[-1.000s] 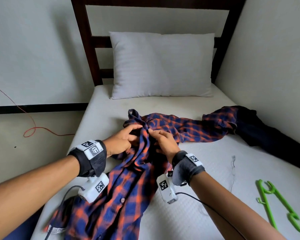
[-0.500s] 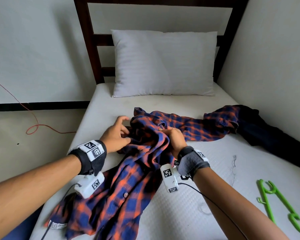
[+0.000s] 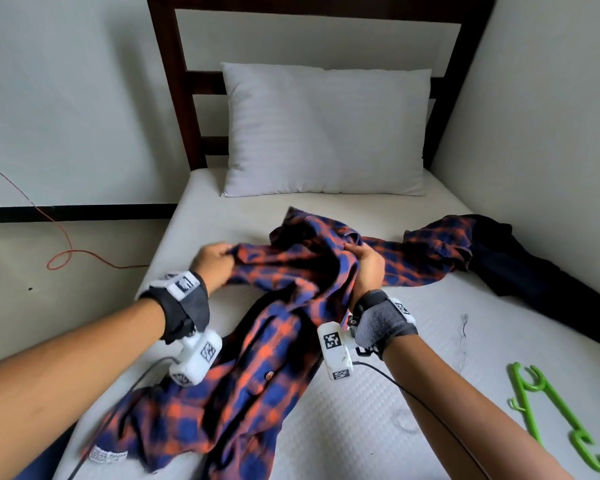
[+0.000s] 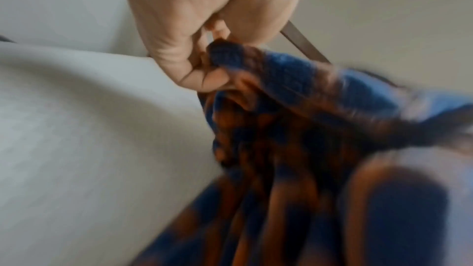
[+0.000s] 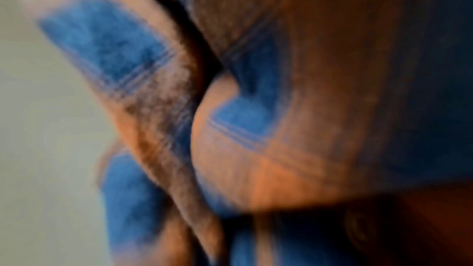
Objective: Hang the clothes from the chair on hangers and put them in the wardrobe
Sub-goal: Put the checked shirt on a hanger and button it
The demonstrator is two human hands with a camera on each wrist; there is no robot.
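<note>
A bed with a pillow holds a rumpled plaid shirt, dark clothes at its right and a green hanger nearby. The left hand pinches the shirt's edge; the right hand grips bunched fabric near the collar. The shirt seems to be mid-spreading; next it likely needs flattening and the hanger fetched.

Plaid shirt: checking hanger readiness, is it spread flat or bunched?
Bunched: plaid shirt lies crumpled, both hands gripping its folds near the collar.
</note>
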